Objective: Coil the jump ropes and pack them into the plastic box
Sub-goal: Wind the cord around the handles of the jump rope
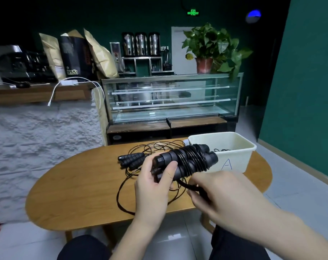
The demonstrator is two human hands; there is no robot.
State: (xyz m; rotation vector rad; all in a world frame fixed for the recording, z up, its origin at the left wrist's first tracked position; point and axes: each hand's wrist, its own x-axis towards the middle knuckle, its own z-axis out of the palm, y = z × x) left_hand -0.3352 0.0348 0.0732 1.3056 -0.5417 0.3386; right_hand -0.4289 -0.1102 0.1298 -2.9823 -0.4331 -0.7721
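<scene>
The left hand [153, 182] grips the near ends of a pair of black jump-rope handles [185, 160], thumb laid across the top and fingers curled underneath, holding the bundle up above the wooden table [75, 184]. Black cord is wound in tight turns around the middle of the two handles — the far ends of the handles point away from the grip toward the white plastic box [232, 156], and from this angle they overlap its near wall.

Just below and to the right of that grip, the right hand [221, 196] pinches the loose end of the cord [189, 186] between curled fingers and thumb; the cord runs up from that pinch to the underside of the wound bundle.

Beyond the left hand's grip, to its left, a second pair of black handles [131, 160] lies on the table, with its thin cord [122, 196] sprawled in loose loops that pass under both hands.

The box stands on the table's far right part, past the held bundle, marked with a blue letter A on its near wall (some dark cord shows inside it, though how it lies cannot be told).

Farther behind stand a glass display case [170, 98] and a potted plant [212, 47] on top of it.
</scene>
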